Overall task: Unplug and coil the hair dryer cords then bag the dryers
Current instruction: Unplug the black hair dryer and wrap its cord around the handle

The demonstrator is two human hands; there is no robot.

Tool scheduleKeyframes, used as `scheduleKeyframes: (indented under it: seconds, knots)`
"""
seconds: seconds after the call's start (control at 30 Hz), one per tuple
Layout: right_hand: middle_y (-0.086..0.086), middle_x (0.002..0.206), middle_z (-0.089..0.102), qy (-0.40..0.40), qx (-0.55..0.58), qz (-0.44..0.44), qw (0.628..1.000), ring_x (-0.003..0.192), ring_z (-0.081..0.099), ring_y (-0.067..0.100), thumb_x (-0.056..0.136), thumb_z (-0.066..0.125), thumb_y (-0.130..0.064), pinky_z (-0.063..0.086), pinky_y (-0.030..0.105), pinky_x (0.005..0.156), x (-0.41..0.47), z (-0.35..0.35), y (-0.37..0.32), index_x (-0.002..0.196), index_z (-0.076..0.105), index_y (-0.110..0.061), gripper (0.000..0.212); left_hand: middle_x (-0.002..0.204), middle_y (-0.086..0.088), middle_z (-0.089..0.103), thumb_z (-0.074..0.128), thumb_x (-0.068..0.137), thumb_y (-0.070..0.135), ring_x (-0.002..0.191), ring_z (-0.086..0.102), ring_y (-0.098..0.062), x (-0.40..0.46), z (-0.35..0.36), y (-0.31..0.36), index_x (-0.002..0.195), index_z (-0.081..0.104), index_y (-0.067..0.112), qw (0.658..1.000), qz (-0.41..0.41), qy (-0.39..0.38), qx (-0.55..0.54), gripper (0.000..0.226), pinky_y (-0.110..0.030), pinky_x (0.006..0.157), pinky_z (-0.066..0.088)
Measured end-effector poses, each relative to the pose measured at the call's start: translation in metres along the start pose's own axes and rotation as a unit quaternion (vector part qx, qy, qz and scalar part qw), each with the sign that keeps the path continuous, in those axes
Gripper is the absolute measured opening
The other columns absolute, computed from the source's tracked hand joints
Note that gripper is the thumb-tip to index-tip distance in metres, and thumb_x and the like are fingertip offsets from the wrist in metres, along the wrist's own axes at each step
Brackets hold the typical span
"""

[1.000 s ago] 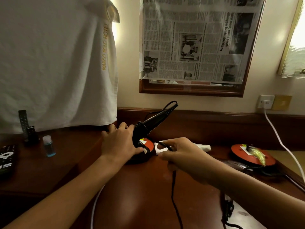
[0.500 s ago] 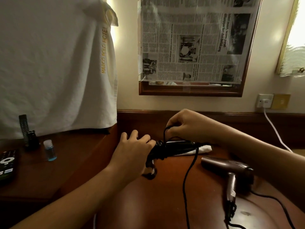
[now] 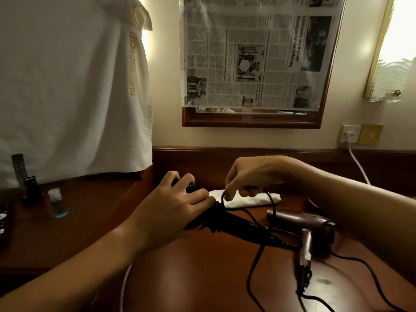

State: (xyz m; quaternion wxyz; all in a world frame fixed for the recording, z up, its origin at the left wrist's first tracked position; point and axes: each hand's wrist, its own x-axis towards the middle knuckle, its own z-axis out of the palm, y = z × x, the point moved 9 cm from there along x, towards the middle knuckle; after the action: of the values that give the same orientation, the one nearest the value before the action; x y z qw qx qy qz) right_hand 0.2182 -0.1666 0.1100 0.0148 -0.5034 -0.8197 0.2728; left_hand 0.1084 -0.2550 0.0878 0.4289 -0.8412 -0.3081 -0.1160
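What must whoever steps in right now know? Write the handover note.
Left hand grips the black dryer on the desk.
Right hand pinches a loop of its black cord, a few turns already wound round the handle; the rest trails toward the desk's front edge.
Mauve dryer lies to the right, cord loose.
No bag in view.
Left: finish winding, coil the mauve one's cord, bag both.
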Motion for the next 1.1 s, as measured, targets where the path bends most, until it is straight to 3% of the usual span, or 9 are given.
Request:
scheduleKeyframes:
  seconds: [0.1, 0.2, 0.27, 0.37, 0.47, 0.67, 0.83, 1.0, 1.1]
  knots:
    - [-0.002, 0.051, 0.040, -0.088, 0.037, 0.034, 0.995, 0.046, 0.029, 0.013, 0.089, 0.068, -0.036, 0.024, 0.026, 0.051, -0.005, 0.014, 0.011, 0.074, 0.074, -0.014, 0.028, 0.117, 0.003, 0.065, 0.068, 0.081, 0.051, 0.107, 0.055, -0.030, -0.004, -0.011, -0.006, 0.129, 0.057, 0.022, 0.999, 0.035, 0.029, 0.017, 0.057, -0.046, 0.085, 0.042]
    - [-0.002, 0.054, 0.028, -0.117, 0.026, 0.046, 0.992, 0.048, 0.020, 0.013, 0.091, 0.067, -0.039, 0.017, 0.028, 0.051, -0.010, 0.015, 0.015, 0.067, 0.069, -0.011, 0.037, 0.119, 0.003, 0.064, 0.076, 0.069, 0.054, 0.109, 0.050, -0.030, -0.006, -0.007, -0.013, 0.130, 0.055, 0.022, 0.998, 0.050, 0.007, 0.037, 0.072, -0.047, 0.086, 0.041]
    - [-0.002, 0.055, 0.027, -0.116, -0.002, 0.053, 0.992, 0.048, 0.019, 0.013, 0.091, 0.068, -0.041, 0.017, 0.026, 0.048, -0.014, 0.011, 0.013, 0.065, 0.068, -0.011, 0.040, 0.117, 0.004, 0.064, 0.075, 0.073, 0.054, 0.107, 0.052, -0.030, -0.006, -0.001, -0.015, 0.130, 0.055, 0.023, 0.998, 0.045, -0.016, 0.039, 0.068, -0.047, 0.085, 0.041]
    - [-0.003, 0.055, 0.036, -0.062, -0.082, 0.031, 0.994, 0.048, 0.027, 0.013, 0.088, 0.070, -0.047, 0.024, 0.024, 0.046, -0.011, 0.001, -0.002, 0.068, 0.072, -0.011, 0.041, 0.111, 0.004, 0.063, 0.056, 0.086, 0.050, 0.103, 0.056, -0.029, -0.004, 0.002, -0.006, 0.126, 0.055, 0.025, 0.998, 0.049, -0.028, 0.020, 0.048, -0.045, 0.083, 0.044]
    - [-0.003, 0.062, 0.050, -0.027, -0.173, 0.020, 0.984, 0.061, 0.046, 0.013, 0.082, 0.073, -0.054, 0.038, 0.024, 0.053, -0.007, -0.003, -0.014, 0.071, 0.076, -0.013, 0.043, 0.109, 0.005, 0.062, 0.041, 0.082, 0.049, 0.103, 0.057, -0.029, -0.003, 0.005, 0.009, 0.124, 0.055, 0.027, 0.997, 0.067, -0.039, 0.002, 0.050, -0.045, 0.082, 0.047]
    - [-0.007, 0.054, 0.066, 0.081, -0.271, 0.031, 0.959, 0.054, 0.058, 0.010, 0.068, 0.078, -0.065, 0.041, 0.025, 0.054, -0.015, -0.026, -0.014, 0.061, 0.072, -0.014, 0.052, 0.096, 0.005, 0.065, 0.079, 0.062, 0.053, 0.093, 0.056, -0.029, -0.004, 0.030, -0.006, 0.109, 0.063, 0.027, 0.995, 0.015, -0.097, 0.012, 0.057, -0.043, 0.073, 0.044]
    - [-0.005, 0.046, 0.049, 0.151, -0.333, 0.007, 0.931, 0.048, 0.047, 0.018, 0.060, 0.077, -0.073, 0.035, 0.027, 0.050, -0.015, -0.025, -0.015, 0.051, 0.052, -0.016, 0.063, 0.097, 0.004, 0.064, 0.083, 0.056, 0.050, 0.093, 0.057, -0.029, -0.003, 0.043, 0.004, 0.112, 0.063, 0.027, 0.987, 0.016, -0.158, 0.005, 0.063, -0.046, 0.076, 0.045]
    - [-0.002, 0.049, 0.051, 0.192, -0.335, -0.028, 0.922, 0.052, 0.049, 0.019, 0.055, 0.072, -0.083, 0.036, 0.029, 0.051, -0.014, -0.029, -0.013, 0.055, 0.056, -0.013, 0.072, 0.102, 0.011, 0.063, 0.072, 0.061, 0.066, 0.094, 0.058, -0.024, -0.006, 0.035, 0.000, 0.118, 0.059, 0.032, 0.993, 0.038, -0.106, -0.034, 0.067, -0.041, 0.074, 0.048]
    - [-0.005, 0.040, 0.042, 0.204, -0.308, -0.071, 0.927, 0.044, 0.038, 0.015, 0.058, 0.073, -0.081, 0.030, 0.029, 0.047, -0.014, -0.028, -0.018, 0.048, 0.046, -0.015, 0.072, 0.110, 0.015, 0.061, 0.063, 0.068, 0.071, 0.099, 0.057, -0.020, -0.010, 0.026, -0.001, 0.124, 0.057, 0.034, 0.994, 0.037, -0.059, -0.082, 0.068, -0.038, 0.079, 0.049]
